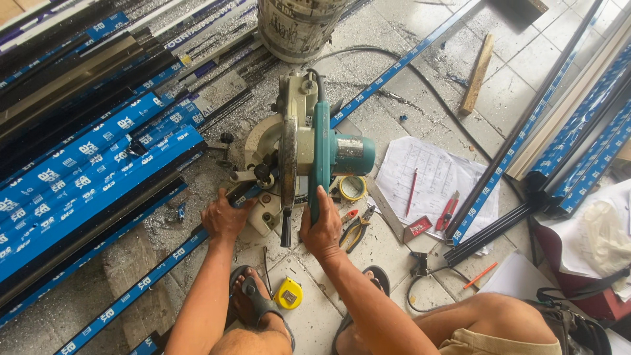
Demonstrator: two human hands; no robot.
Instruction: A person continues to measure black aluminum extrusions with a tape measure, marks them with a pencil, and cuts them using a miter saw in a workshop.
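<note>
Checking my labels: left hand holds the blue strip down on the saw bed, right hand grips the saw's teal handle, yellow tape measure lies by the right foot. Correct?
One thing is off. The head view shows the yellow tape measure by the left foot, not the right. The rest stands: the left hand presses the blue strip on the saw bed, and the right hand has its grip on the teal handle.

Pale tiled floor (526, 79) dusted with metal shavings, daylight from above, stacked blue-filmed metal profiles (85, 164) at left, more profiles (585, 131) at right, a wooden offcut (476, 74), a worn bucket (296, 26)
</note>
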